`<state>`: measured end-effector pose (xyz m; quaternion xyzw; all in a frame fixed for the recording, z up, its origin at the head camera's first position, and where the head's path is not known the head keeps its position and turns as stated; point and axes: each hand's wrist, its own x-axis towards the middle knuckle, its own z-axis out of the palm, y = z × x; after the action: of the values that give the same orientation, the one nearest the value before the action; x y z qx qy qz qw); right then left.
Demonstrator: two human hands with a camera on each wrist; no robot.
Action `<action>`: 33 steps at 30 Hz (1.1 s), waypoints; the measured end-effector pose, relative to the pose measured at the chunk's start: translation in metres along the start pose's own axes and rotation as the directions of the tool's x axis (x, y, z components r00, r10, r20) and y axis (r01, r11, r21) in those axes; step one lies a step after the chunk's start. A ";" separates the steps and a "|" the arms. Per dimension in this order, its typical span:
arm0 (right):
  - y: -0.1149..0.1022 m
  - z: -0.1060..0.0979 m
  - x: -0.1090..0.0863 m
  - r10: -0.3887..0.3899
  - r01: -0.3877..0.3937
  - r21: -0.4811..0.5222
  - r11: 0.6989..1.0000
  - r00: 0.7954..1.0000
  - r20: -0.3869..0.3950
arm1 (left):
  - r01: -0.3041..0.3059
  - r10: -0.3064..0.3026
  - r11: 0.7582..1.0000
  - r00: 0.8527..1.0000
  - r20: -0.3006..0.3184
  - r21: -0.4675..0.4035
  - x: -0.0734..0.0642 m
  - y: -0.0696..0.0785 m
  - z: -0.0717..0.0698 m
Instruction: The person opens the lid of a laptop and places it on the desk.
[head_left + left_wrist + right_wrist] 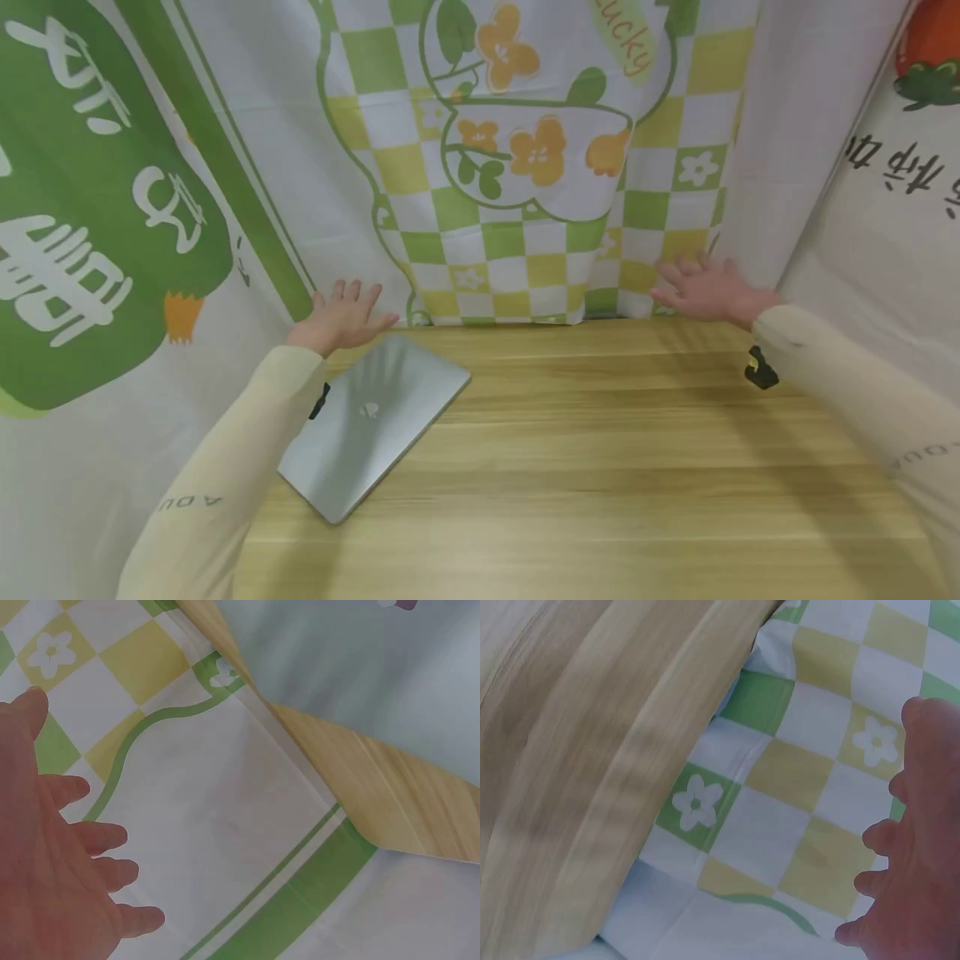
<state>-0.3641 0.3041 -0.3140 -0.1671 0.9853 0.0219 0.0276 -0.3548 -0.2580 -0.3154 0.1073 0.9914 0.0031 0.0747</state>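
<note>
A closed silver laptop (408, 367) lies at an angle on the left part of the wooden table (570, 467). Above its far corner the left hand (341, 317) is held out with fingers spread, holding nothing, and its shadow falls across the lid. The right hand (708, 287) reaches out over the far right edge of the table, its fingers also spread and holding nothing. In the left wrist view the laptop (360, 675) shows at the upper right, apart from the left hand (60, 847). The right wrist view has the right hand (922, 847) beside the checkered cloth.
A green, yellow and white checkered curtain (502, 242) hangs along the table's far edge. Printed white cloth hangs at the left, with a large green shape (90, 208), and at the right, with a red strawberry (930, 50). Small black wrist devices (761, 369) sit under both sleeves.
</note>
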 end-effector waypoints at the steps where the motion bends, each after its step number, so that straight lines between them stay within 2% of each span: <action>1: -0.002 0.002 0.001 -0.006 0.006 -0.004 1.000 1.000 -0.008 | 0.002 -0.002 1.000 1.000 -0.002 0.003 -0.001 0.000 0.001; 5: -0.012 0.010 0.008 -0.019 0.018 -0.012 1.000 0.999 -0.041 | -0.007 0.007 1.000 1.000 -0.010 0.008 -0.005 -0.001 0.004; 11: -0.035 0.024 0.019 -0.031 0.031 0.048 0.998 1.000 -0.001 | -0.015 0.014 0.999 1.000 -0.016 -0.040 -0.013 -0.003 0.012; 19: -0.061 0.037 0.030 -0.101 0.102 0.071 0.992 0.995 -0.018 | -0.027 0.026 0.995 1.000 -0.016 -0.096 -0.014 -0.005 0.015; 24: -0.078 0.051 0.040 -0.171 0.174 0.091 0.981 0.985 -0.040 | -0.050 0.047 0.982 0.999 -0.025 -0.180 -0.013 0.000 0.017; 27: -0.088 0.061 0.046 -0.184 0.185 0.135 0.973 0.983 -0.020 | -0.059 0.058 0.972 0.998 -0.015 -0.227 -0.013 0.004 0.020; 30: -0.099 0.070 0.049 -0.182 0.180 0.200 0.963 0.983 -0.008 | -0.052 0.054 0.971 0.999 -0.002 -0.234 -0.015 0.004 0.024; 33: -0.109 0.079 0.051 -0.177 0.172 0.256 0.951 0.984 -0.003 | -0.057 0.055 0.970 0.998 -0.016 -0.237 -0.020 0.000 0.029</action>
<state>-0.3726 0.1886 -0.3998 -0.2481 0.9610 -0.1062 0.0604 -0.3315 -0.2623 -0.3409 0.1255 0.9809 0.1240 0.0824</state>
